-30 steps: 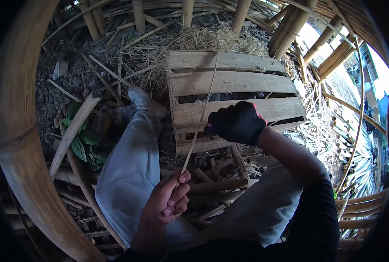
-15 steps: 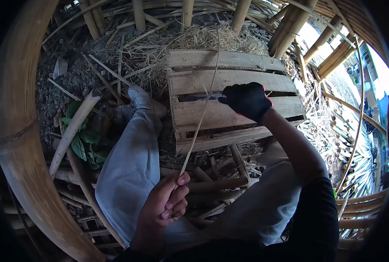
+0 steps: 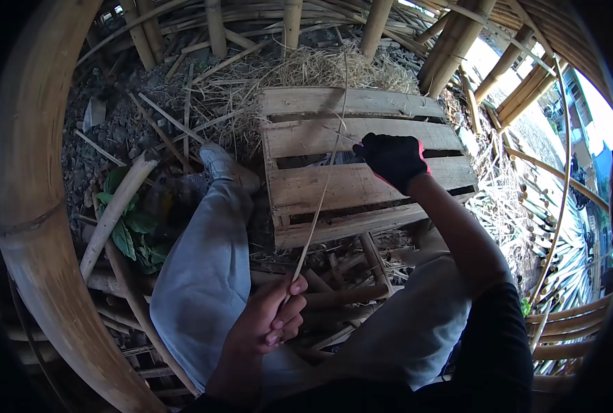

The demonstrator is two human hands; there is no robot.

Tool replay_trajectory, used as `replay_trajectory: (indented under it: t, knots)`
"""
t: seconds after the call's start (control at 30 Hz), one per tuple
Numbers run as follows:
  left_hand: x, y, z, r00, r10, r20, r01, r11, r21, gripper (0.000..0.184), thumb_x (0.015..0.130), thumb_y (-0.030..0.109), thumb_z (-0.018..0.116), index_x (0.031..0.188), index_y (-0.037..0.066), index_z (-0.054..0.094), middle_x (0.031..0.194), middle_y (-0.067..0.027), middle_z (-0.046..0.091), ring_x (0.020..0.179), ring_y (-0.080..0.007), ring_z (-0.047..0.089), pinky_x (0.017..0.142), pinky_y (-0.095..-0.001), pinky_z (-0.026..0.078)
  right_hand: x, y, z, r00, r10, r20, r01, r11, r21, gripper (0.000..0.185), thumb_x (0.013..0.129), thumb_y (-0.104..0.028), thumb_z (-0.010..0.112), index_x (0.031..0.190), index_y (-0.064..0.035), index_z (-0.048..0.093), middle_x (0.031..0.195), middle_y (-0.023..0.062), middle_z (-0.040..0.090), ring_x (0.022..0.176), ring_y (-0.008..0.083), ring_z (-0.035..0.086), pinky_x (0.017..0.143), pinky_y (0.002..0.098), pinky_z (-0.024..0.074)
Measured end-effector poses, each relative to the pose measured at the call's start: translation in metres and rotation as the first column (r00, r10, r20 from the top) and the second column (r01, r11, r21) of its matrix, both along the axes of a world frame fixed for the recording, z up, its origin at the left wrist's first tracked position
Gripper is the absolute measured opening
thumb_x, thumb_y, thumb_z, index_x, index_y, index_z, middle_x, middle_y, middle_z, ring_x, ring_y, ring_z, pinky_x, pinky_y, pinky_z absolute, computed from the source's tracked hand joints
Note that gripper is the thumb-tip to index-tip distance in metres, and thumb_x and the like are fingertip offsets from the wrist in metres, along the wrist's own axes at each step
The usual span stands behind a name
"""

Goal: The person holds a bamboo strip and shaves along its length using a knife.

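My left hand point(image 3: 272, 318), bare, is closed round the lower end of a long thin bamboo strip point(image 3: 324, 189). From there the strip rises away from me, passing in front of a slatted wooden crate point(image 3: 320, 187). Over the crate's right half, my right hand point(image 3: 392, 160) wears a black glove with red edging and is closed in a fist. A thin, blade-like tool point(image 3: 341, 134) sticks out of it to the left, close to the strip; its handle is hidden in the glove.
A thick bamboo pole point(image 3: 27, 206) curves up the left side. Cut bamboo pieces point(image 3: 341, 297) lie between my legs. Green leaves point(image 3: 138, 224) and a broken bamboo piece point(image 3: 120, 210) are left of my foot. Dry shavings point(image 3: 320, 65) lie behind the crate, with bamboo posts point(image 3: 292, 24) beyond.
My right hand has shifted slightly right and turned, so the blade-like tool now angles up to the left. My left hand still grips the strip. The view has shifted slightly.
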State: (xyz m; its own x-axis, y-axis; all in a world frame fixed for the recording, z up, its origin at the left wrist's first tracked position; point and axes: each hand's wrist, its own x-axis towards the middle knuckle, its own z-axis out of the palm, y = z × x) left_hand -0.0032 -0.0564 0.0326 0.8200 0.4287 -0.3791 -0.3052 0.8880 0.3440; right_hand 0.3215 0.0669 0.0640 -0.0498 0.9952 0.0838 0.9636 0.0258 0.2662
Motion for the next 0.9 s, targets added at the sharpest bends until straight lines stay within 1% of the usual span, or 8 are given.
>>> replay_trajectory:
  t: [0.2, 0.47, 0.53, 0.57, 0.63, 0.77, 0.83, 0.9]
  knots:
    - [0.012, 0.001, -0.018, 0.996, 0.091, -0.018, -0.092, 0.996, -0.018, 0.025, 0.105, 0.027, 0.034, 0.098, 0.006, 0.046, 0.073, -0.0056, 0.051, 0.034, -0.0104, 0.042, 0.025, -0.0236, 0.034, -0.021, -0.017, 0.001, 0.991, 0.122, -0.051, -0.123, 0.992, -0.019, 0.036, 0.095, -0.044, 0.049, 0.091, -0.0116, 0.065, 0.083, 0.0090, 0.070, 0.077, 0.0289, 0.068, 0.062, 0.0428, 0.0511]
    - [0.013, 0.008, -0.029, 0.996, 0.038, 0.081, -0.041, 0.999, 0.028, 0.031, 0.104, 0.028, 0.037, 0.119, 0.002, 0.048, 0.070, -0.0051, 0.049, 0.037, -0.0096, 0.045, 0.027, -0.0206, 0.032, -0.030, -0.024, 0.001, 0.972, 0.232, -0.050, -0.235, 0.970, -0.064, 0.034, 0.094, -0.041, 0.050, 0.095, -0.0095, 0.064, 0.081, 0.0097, 0.068, 0.077, 0.0296, 0.067, 0.066, 0.0427, 0.0511]
    - [0.023, 0.008, -0.021, 0.975, 0.105, -0.194, -0.115, 0.992, -0.043, 0.032, 0.104, 0.028, 0.037, 0.120, 0.001, 0.047, 0.065, -0.0026, 0.048, 0.037, -0.0097, 0.045, 0.028, -0.0208, 0.034, -0.026, -0.025, -0.004, 0.930, 0.362, -0.065, -0.364, 0.932, -0.006, 0.030, 0.094, -0.037, 0.052, 0.094, -0.0089, 0.063, 0.081, 0.0099, 0.067, 0.078, 0.0290, 0.067, 0.066, 0.0423, 0.0517]
    - [0.020, 0.008, -0.026, 0.975, 0.106, -0.194, -0.116, 0.992, -0.042, 0.032, 0.104, 0.028, 0.037, 0.120, 0.001, 0.047, 0.065, -0.0026, 0.048, 0.037, -0.0097, 0.045, 0.028, -0.0208, 0.034, -0.025, -0.025, -0.003, 0.929, 0.364, -0.065, -0.365, 0.931, -0.005, 0.030, 0.094, -0.037, 0.052, 0.094, -0.0089, 0.063, 0.081, 0.0099, 0.067, 0.078, 0.0290, 0.067, 0.066, 0.0423, 0.0517]
    - [0.011, 0.010, -0.042, 0.998, 0.004, -0.056, -0.002, 0.999, 0.040, 0.035, 0.104, 0.038, 0.038, 0.112, 0.006, 0.051, 0.058, 0.0025, 0.044, 0.037, -0.0073, 0.042, 0.033, -0.0190, 0.037, -0.025, -0.027, -0.001, 0.929, 0.362, -0.074, -0.365, 0.930, -0.036, 0.027, 0.093, -0.035, 0.053, 0.093, -0.0102, 0.063, 0.080, 0.0101, 0.067, 0.078, 0.0280, 0.067, 0.065, 0.0427, 0.0521]
    - [-0.001, 0.015, -0.025, 0.998, -0.032, 0.056, 0.032, 0.999, -0.009, 0.031, 0.105, 0.032, 0.035, 0.108, 0.006, 0.051, 0.052, 0.0058, 0.038, 0.034, -0.0036, 0.037, 0.032, -0.0172, 0.033, -0.025, -0.032, 0.003, 0.939, 0.318, -0.129, -0.325, 0.945, -0.038, 0.027, 0.092, -0.034, 0.056, 0.085, -0.0085, 0.061, 0.080, 0.0094, 0.064, 0.080, 0.0282, 0.066, 0.070, 0.0405, 0.0532]
    - [-0.006, 0.014, -0.029, 0.957, 0.022, 0.290, 0.032, 0.983, -0.180, 0.026, 0.106, 0.027, 0.030, 0.106, 0.008, 0.048, 0.050, 0.0069, 0.034, 0.031, -0.0007, 0.030, 0.029, -0.0167, 0.029, -0.029, -0.038, 0.010, 0.905, 0.420, -0.061, -0.424, 0.904, -0.058, 0.025, 0.090, -0.035, 0.058, 0.084, -0.0115, 0.061, 0.081, 0.0089, 0.064, 0.080, 0.0264, 0.066, 0.069, 0.0407, 0.0535]
    - [-0.007, 0.013, -0.030, 0.937, 0.033, 0.349, 0.048, 0.974, -0.221, 0.025, 0.107, 0.025, 0.028, 0.105, 0.009, 0.046, 0.050, 0.0071, 0.034, 0.030, -0.0008, 0.029, 0.028, -0.0167, 0.027, -0.018, -0.030, -0.001, 0.876, 0.481, -0.046, -0.480, 0.877, 0.022, 0.025, 0.091, -0.036, 0.057, 0.086, -0.0119, 0.062, 0.079, 0.0079, 0.065, 0.076, 0.0270, 0.067, 0.064, 0.0406, 0.0525]
